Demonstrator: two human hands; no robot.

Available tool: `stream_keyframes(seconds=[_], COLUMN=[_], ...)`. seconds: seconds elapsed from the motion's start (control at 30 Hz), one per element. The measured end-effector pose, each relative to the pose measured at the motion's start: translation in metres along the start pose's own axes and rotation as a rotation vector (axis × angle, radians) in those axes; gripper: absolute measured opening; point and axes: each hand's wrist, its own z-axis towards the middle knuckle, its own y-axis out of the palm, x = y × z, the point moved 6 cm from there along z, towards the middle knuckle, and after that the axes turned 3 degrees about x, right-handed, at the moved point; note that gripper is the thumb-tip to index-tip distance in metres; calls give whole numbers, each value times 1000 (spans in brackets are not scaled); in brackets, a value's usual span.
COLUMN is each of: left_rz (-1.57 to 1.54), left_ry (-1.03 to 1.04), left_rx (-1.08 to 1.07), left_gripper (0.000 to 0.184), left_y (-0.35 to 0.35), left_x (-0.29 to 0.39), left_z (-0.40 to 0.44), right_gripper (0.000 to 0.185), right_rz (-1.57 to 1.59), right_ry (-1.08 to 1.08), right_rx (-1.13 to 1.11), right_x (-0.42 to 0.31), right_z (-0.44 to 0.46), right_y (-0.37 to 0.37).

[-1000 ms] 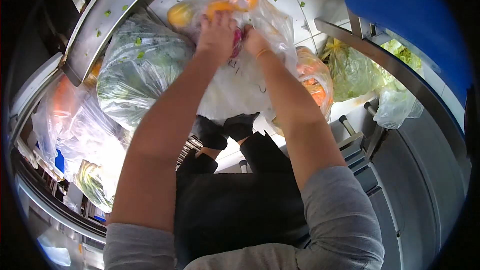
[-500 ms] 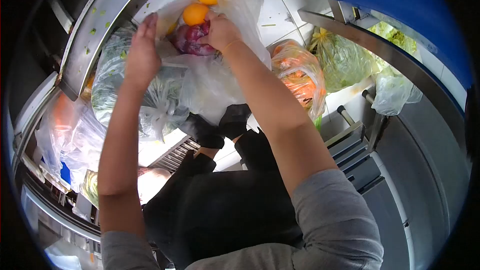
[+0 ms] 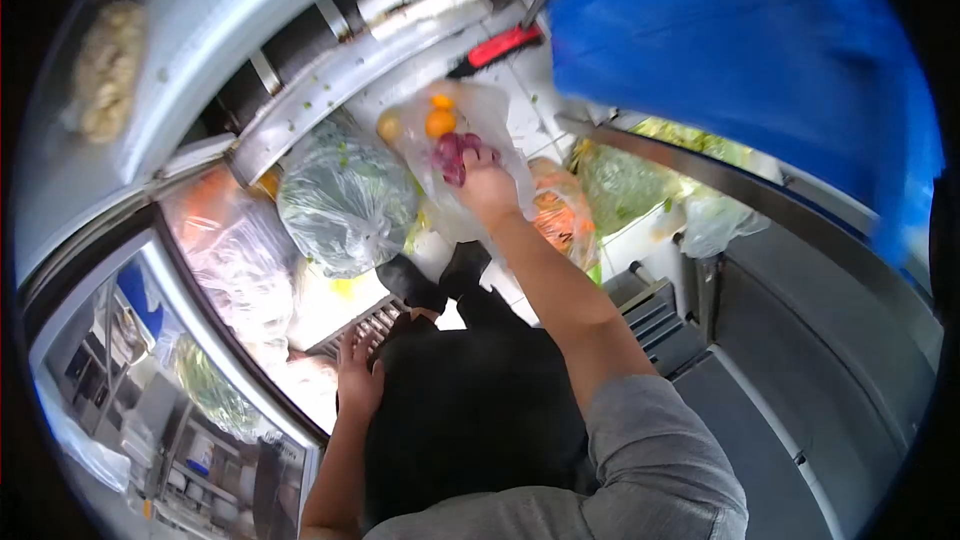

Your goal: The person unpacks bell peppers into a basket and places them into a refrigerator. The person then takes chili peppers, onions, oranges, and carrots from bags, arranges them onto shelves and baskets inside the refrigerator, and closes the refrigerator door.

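My right hand (image 3: 488,183) reaches down into an open clear plastic bag (image 3: 500,115) on the floor. Its fingers close over purple-red lumps that look like red onions (image 3: 452,154); the palm side is hidden. Just beyond them in the bag lie an orange (image 3: 440,123) and a smaller orange-coloured piece (image 3: 442,101). My left hand (image 3: 360,375) is held low beside my black-clad leg, fingers apart, with nothing in it. A pale yellow round item (image 3: 389,124) shows at the bag's left edge.
Left of the fruit bag sits a tied bag of greens (image 3: 345,205). To its right are a carrot bag (image 3: 565,215) and a bag of leaves (image 3: 625,180). A red-handled tool (image 3: 503,45) lies beyond. A glass-fronted door (image 3: 165,270) stands at left; a metal rail (image 3: 700,160) runs at right.
My left hand has left the bag's side and come back down beside my leg. My right hand stays at the purple-red lumps. The view has shifted, bringing the glass door and red-handled tool into sight.
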Motion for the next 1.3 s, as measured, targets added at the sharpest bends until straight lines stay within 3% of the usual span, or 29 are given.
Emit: stream_keyframes(seconds=[0.13, 0.2, 0.27, 0.33, 0.4, 0.47, 0.53, 0.57, 0.6, 0.67, 0.73, 0.8, 0.87, 0.93, 0.97, 1.0, 1.07, 1.13, 1.2, 1.23, 1.27, 1.3], left_rz=[175, 146, 105, 206, 86, -693, -1113, -1162, -1360, -1213, -976, -1089, -1461, -1582, -1488, -1387, -1004, -725, -604, -692, -763, -851], left_ry=[93, 110, 69, 132, 296, 26, 232, 387, 438, 746, 872, 880, 742, 872, 1001, 1112, 1131, 1114, 929, 807, 688, 584], left_rx=[144, 146, 133, 54, -4, -407, -1042, -1080, -1339, -1391, -1154, -1042, -901, -624, -531, -441, -310, -235, -134, -50, 139, 276], left_gripper=[48, 48, 51, 55, 63, 64, 68, 75, 81, 97, 94, 85, 76, 70, 70, 71, 68, 59, 50, 45, 41, 40], left_y=[-40, -55, -66, -76, -94, -133, -184, -221, -257, -309, -334, -352, -366, -375, -373, -368, -345, -324, -323, -326, -329, -330], left_x=[12, 22, 32, 54, 86, 185, 308, 363, 414, 507, 583, 658, 714, 743, 747, 739, 701, 638, 563, 520, 473, 430], left_z=[-71, -95, -102, -103, -88, -117, -159, -190, -240, -330, -364, -368, -349, -338, -341, -342, -340, -312, -292, -267, -243, -234], right_gripper=[48, 50, 50, 49, 41, 37, 34, 34, 34, 33, 32, 32, 32, 36, 37, 38, 53, 45, 32, 26, 12, 9], right_rz=[32, 47, 137, 277, 420, 536, 692, 762, 789, 823, 777, 744, 745, 737, 699, 478, 417, 299, 775, 1002, 1030, 951], right_ry=[-96, -75, -160, -171, -246, -335, -364, -370, -380, -458, -430, -383, -291, -204, -191, -122, 42, -38, -418, -591, -880, -1004], right_rx=[90, 71, 222, 282, 444, 583, 702, 748, 792, 999, 1219, 1458, 1634, 1770, 1785, 1879, 1724, 1994, 1780, 1636, 1529, 1420], right_x=[-52, -110, -155, -191, -226, -250, -259, -257, -258, -251, -245, -215, -189, -178, -172, -169, -160, -183, -225, -251, -284, -320], right_z=[-58, -109, -160, -212, -263, -303, -327, -331, -340, -344, -358, -337, -312, -288, -268, -249, -210, -230, -248, -249, -244, -234], right_y=[-138, -250, -339, -436, -529, -614, -683, -711, -745, -804, -860, -905, -941, -967, -979, -989, -1004, -1001, -976, -956, -933, -908])
